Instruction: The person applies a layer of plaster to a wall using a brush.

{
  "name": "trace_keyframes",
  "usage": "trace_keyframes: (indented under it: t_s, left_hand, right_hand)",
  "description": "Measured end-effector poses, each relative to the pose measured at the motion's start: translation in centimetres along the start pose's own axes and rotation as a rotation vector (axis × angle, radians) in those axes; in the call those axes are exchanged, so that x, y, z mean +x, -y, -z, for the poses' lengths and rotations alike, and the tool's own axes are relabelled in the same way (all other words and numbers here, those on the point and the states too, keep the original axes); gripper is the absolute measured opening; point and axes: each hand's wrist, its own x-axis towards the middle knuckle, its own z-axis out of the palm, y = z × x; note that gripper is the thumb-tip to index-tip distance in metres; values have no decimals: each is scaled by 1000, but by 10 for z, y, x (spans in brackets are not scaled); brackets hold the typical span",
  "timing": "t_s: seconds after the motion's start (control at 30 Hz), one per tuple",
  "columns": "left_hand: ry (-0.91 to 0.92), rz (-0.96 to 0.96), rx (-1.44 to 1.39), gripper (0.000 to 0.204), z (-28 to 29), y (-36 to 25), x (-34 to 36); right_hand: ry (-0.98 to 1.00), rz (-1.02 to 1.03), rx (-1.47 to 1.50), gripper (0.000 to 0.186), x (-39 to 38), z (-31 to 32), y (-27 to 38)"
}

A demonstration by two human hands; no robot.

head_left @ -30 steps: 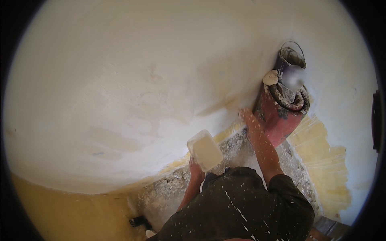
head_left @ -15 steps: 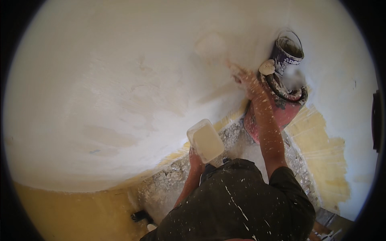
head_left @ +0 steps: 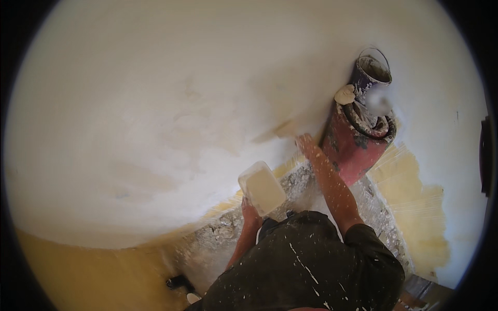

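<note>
A pale rectangular plastic tub [head_left: 263, 187] with off-white contents is held from below and the side by my left hand [head_left: 251, 211], its fingers partly hidden behind the tub. Above and to its right, my right hand [head_left: 306, 144] is close to the white wall [head_left: 155, 119], with its fingers curled. A tan, blurred shape [head_left: 285, 128] lies just beyond those fingertips. I cannot make out whether it is a tool or a mark on the wall. White splashes cover my right forearm [head_left: 332, 181].
A red, stained drum [head_left: 355, 140] stands in the corner to the right, with a dark paint bucket [head_left: 372, 70] and a pale lump [head_left: 344, 95] on top. Rough, spattered floor [head_left: 218, 230] runs along the wall base. A yellow unpainted patch [head_left: 415, 202] shows on the right wall.
My right hand has moved down the wall, away from the drum's top edge and toward the tub. My left hand keeps the tub in nearly the same place. The view has tilted slightly.
</note>
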Motion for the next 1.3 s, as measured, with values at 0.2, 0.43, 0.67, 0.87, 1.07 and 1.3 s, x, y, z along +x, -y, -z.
trace_keyframes:
  t_s: [0.2, 0.43, 0.67, 0.87, 1.07, 1.3]
  left_hand:
    - [137, -133, 190, 37, 1, -3, 9]
    - [75, -26, -109, 38, -2, 0, 16]
    - [56, -27, -49, 38, 3, -4, 10]
    - [26, -13, -90, 39, 11, 6, 9]
    - [46, -32, 1, 38, 3, -3, 9]
    - [36, 14, -40, 39, -3, -1, 17]
  right_hand:
    - [-170, -540, 1585, 38, 89, 179, -111]
    - [-364, -733, 1895, 43, 115, 209, -114]
    - [265, -1293, 2239, 46, 20, 56, 11]
    - [460, -1339, 2248, 43, -12, 18, 36]
    - [125, -980, 2042, 43, 86, 132, -60]
    - [-124, -933, 2105, 45, 103, 247, -128]
